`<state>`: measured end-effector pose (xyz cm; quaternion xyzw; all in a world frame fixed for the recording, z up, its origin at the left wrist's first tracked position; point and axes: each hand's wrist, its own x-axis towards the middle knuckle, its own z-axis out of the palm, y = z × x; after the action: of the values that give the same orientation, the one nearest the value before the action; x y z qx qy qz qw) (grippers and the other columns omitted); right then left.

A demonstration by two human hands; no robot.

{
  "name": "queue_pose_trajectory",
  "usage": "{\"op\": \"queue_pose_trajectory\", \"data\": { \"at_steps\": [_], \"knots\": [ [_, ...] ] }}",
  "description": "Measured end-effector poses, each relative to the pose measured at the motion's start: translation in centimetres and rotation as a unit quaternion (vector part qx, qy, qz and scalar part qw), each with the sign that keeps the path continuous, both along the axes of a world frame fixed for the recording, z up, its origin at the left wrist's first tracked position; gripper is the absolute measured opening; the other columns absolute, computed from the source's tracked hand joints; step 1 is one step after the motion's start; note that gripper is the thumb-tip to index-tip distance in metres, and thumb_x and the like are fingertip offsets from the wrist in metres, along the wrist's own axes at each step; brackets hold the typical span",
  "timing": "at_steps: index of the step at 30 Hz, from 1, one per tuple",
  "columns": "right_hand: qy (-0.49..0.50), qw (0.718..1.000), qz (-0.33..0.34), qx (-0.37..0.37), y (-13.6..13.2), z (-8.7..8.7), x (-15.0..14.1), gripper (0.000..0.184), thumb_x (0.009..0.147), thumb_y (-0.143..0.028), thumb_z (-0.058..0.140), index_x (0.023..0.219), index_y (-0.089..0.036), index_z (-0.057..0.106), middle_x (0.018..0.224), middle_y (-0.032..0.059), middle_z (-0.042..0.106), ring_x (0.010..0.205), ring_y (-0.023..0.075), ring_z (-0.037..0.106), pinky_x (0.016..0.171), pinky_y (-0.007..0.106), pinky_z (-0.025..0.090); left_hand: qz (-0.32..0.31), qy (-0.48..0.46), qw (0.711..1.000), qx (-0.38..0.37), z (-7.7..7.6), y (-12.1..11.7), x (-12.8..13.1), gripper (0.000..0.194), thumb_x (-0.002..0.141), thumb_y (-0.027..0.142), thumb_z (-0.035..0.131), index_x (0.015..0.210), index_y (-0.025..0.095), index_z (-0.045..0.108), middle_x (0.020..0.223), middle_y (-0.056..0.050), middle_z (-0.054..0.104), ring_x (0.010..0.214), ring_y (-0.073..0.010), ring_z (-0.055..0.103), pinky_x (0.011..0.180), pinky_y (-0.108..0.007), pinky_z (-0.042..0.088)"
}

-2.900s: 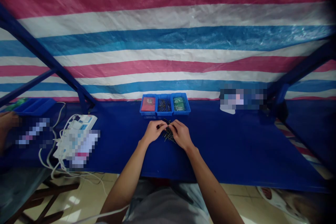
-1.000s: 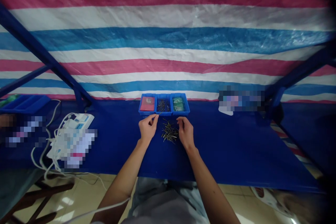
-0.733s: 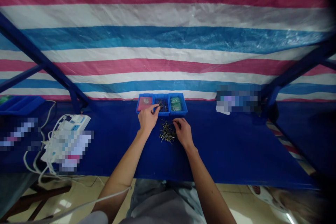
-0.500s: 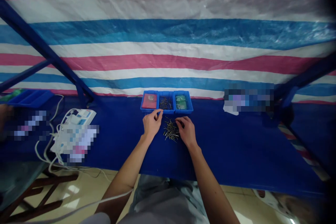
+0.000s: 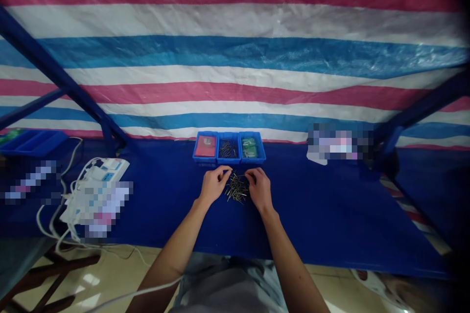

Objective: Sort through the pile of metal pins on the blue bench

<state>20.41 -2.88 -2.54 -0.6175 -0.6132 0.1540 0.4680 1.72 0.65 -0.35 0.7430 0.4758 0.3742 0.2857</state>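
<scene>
Left hand (image 5: 213,186): pinched closed; grip contents unclear.
Right hand (image 5: 260,190): likewise.
Metal pins (image 5: 237,189): heaped between hands on desk (image 5: 312,215), probably for easy picking.
Blue bins (image 5: 229,161): just beyond, likely for reach.

Right of the right hand (image 5: 260,190), a hand could pass low over the broad blue tabletop (image 5: 326,205) towards the right brace (image 5: 422,100). Ahead, three joined blue bins (image 5: 228,161) bar the way, the striped sheet (image 5: 220,49) behind them; leftward, the power strip (image 5: 118,168) and white cables (image 5: 75,157) obstruct; the metal pile (image 5: 236,188) lies between both hands
</scene>
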Motion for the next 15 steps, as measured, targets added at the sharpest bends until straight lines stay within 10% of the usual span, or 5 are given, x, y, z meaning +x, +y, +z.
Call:
{"op": "queue_pose_trajectory", "data": {
  "at_steps": [15],
  "knots": [
    [-0.055, 0.997, 0.033, 0.046, -0.8, 1.6, -0.9, 0.016, 0.098, -0.024, 0.05, 0.089, -0.022, 0.063, 0.09, 0.0046, 0.068, 0.087, 0.0218, 0.058, 0.082, 0.037, 0.037, -0.088, -0.01, 0.995, -0.045, -0.2, 0.1, -0.4, 0.036, 0.093, 0.044, 0.057, 0.098, 0.015, 0.077, 0.051, 0.003, 0.055, 0.05, -0.0098, 0.044, 0.055, -0.021, 0.035]
  ]
}}
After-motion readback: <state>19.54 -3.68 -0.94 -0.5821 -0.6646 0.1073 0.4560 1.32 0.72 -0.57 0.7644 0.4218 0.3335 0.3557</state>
